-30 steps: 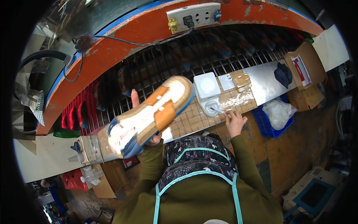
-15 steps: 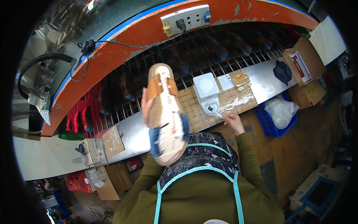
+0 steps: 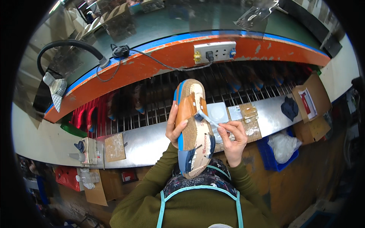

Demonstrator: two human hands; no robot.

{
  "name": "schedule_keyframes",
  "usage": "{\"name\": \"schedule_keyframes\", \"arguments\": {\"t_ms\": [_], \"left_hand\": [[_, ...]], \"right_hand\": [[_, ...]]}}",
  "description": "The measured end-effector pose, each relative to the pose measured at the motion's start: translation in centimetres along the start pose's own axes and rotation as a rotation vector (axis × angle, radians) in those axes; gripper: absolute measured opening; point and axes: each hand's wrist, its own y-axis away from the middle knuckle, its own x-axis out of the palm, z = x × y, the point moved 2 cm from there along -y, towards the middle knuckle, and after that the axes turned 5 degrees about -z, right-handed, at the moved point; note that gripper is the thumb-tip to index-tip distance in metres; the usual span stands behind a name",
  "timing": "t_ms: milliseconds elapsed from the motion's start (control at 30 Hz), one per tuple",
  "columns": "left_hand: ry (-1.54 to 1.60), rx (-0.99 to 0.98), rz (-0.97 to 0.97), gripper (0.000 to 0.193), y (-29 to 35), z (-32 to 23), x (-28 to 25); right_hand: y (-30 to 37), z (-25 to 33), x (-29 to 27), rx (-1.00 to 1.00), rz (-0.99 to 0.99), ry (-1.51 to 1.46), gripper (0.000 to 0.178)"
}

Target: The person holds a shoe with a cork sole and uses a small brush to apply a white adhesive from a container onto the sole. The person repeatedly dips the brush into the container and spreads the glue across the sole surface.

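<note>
My left hand (image 3: 173,127) is wrapped around the side of an unfinished shoe (image 3: 192,146), held upright with its bottom facing me. The shoe has a tan insole board, brown and dark blue upper edges folded in, and a blue band along its side. In my right hand (image 3: 234,141), a small brush (image 3: 209,120) with a pale handle is pinched between thumb and fingers. Its dark bristles touch the shoe's bottom beside the brown strap. Behind the shoe stands a white plastic dispenser (image 3: 218,109), partly hidden by the shoe and my right hand.
A metal ledge (image 3: 144,148) runs before a roller rack (image 3: 152,102) bearing several shoes. To the right are a dark cloth (image 3: 289,108), an open cardboard box (image 3: 315,95) and a blue bin (image 3: 268,154). A socket strip (image 3: 215,51) with a cable sits on the orange edge.
The brush has moved from the white dispenser's cup up onto the shoe's bottom. The shoe has turned slightly, showing its blue side band, and the head view has shifted.
</note>
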Motion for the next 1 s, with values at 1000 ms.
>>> {"name": "schedule_keyframes", "arguments": {"t_ms": [1000], "left_hand": [[-0.149, 0.056, 0.042, 0.038, -1.8, -0.4, -5.4]], "right_hand": [[-5.5, 2.9, 2.0, -0.525, 0.331, 0.201, 0.018]]}}
